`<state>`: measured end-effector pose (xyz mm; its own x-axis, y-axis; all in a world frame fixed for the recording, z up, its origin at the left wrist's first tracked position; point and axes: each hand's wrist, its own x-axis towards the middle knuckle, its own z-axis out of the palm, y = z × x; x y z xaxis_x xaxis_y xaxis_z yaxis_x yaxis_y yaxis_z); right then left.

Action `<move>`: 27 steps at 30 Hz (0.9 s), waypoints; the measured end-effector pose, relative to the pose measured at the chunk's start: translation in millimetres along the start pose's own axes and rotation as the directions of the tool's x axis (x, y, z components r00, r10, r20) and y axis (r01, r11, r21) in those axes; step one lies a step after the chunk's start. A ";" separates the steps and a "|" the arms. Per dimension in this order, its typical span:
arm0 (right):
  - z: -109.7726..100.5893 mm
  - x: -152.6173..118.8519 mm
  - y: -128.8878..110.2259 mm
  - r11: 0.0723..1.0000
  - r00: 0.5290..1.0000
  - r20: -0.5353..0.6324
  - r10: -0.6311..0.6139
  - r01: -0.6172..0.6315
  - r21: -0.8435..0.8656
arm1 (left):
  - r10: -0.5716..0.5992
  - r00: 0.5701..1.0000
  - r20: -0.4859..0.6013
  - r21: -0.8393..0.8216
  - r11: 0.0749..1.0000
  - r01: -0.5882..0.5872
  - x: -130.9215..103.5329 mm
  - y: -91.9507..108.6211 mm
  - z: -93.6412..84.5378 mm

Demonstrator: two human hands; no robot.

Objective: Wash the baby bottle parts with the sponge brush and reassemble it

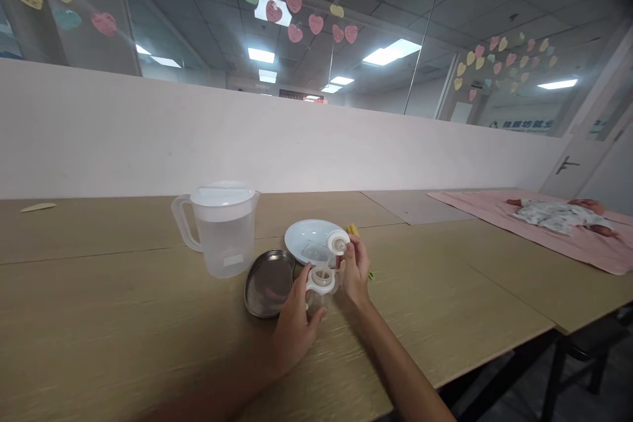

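Hands (295,328) (357,271) partly hide the bottle (319,290) and cap (337,242).

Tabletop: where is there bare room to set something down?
Bare patches: front-left of the pitcher, and between the right forearm and the pink cloth. Crowded: around the left hand, kidney dish, plate and open bottle.

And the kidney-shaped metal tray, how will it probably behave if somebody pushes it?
The metal tray would likely slide rather than tip, being low and broad on the table. Its shiny metal suggests it is stiff and perhaps slippery. With such shallow walls, it is probably light for its size.
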<state>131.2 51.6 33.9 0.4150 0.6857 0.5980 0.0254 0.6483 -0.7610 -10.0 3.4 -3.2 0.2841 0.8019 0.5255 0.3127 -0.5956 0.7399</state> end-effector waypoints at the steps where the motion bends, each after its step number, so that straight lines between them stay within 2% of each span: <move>1: 1.0 4.6 -1.7 0.985 0.995 0.017 0.103 -0.105 0.141 | -0.006 1.000 0.005 0.004 1.000 0.006 0.1 0.7 -0.3; 3: 1.2 13.5 -4.7 0.879 0.961 0.112 0.253 -0.276 0.388 | -0.013 1.000 0.014 0.011 1.000 0.013 0.3 1.1 -0.6; 6: -2.5 22.6 -7.4 0.702 0.913 0.222 0.342 -0.405 0.586 | -0.008 1.000 0.015 0.019 1.000 0.007 0.4 -0.2 -0.5; 10: -9.6 26.6 -9.1 0.558 0.878 0.273 0.394 -0.464 0.688 | 0.014 1.000 -0.001 0.036 0.999 -0.014 0.0 -1.9 0.0; 15: -15.8 29.1 -10.4 0.442 0.877 0.264 0.402 -0.438 0.783 | 0.009 1.000 -0.001 0.014 1.000 -0.009 -0.3 -0.3 -0.2; 19: -17.2 30.6 -7.3 0.419 0.866 0.226 0.446 -0.425 0.803 | 0.018 1.000 -0.005 0.018 1.000 -0.018 0.1 1.1 -0.4; 27: -19.6 32.8 8.2 0.466 0.856 0.170 0.488 -0.420 0.779 | 0.000 1.000 0.007 0.009 1.000 0.000 1.1 2.3 -0.7</move>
<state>162.9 72.9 42.4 0.2134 0.9595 0.1838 -0.8708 0.2721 -0.4094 -9.6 3.0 -0.6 0.2899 0.8018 0.5225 0.3211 -0.5958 0.7362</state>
